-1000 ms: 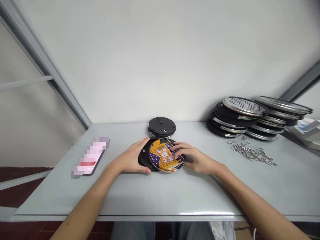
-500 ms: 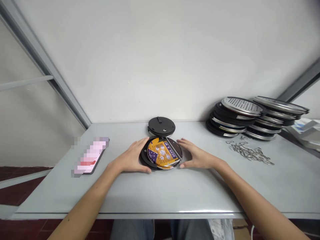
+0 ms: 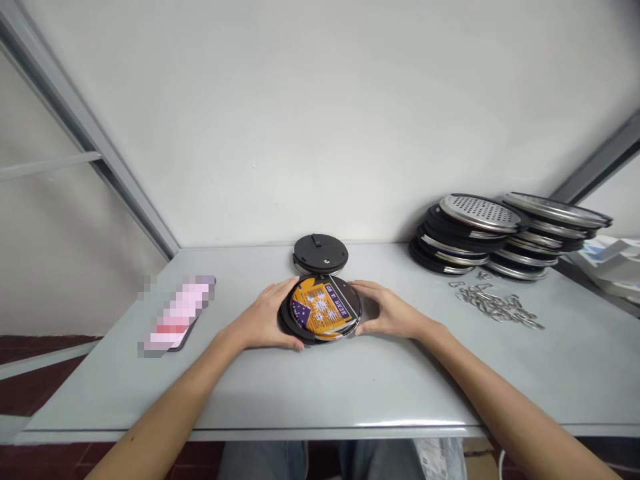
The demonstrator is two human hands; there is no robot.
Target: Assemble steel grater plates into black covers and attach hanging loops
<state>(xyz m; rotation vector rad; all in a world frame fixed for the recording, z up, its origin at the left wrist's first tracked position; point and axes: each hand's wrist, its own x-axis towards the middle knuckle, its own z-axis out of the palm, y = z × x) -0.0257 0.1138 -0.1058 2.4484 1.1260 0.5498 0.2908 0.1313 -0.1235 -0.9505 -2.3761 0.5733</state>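
Observation:
A round black disc-shaped case [image 3: 325, 308] with an orange and purple printed label lies on the table in front of me. My left hand [image 3: 270, 317] curves around its left edge, fingers at the back and thumb at the front. On the opposite side my right hand [image 3: 387, 310] grips the right edge between fingers and thumb. Just behind, near the wall, rests a plain black round disc [image 3: 321, 253] with a small tab and a silvery lower rim. The undersides of both are hidden.
Two leaning stacks of black and silver discs stand at the back right, a perforated metal disc [image 3: 481, 212] topping the nearer one. Metal clips [image 3: 497, 307] lie piled before them. A phone [image 3: 183, 313], its screen blurred out, lies left on the grey table [image 3: 300, 393].
My right hand has closed in slightly on the case's right edge. The whole scene has shifted a little left in view; otherwise the things stay in place.

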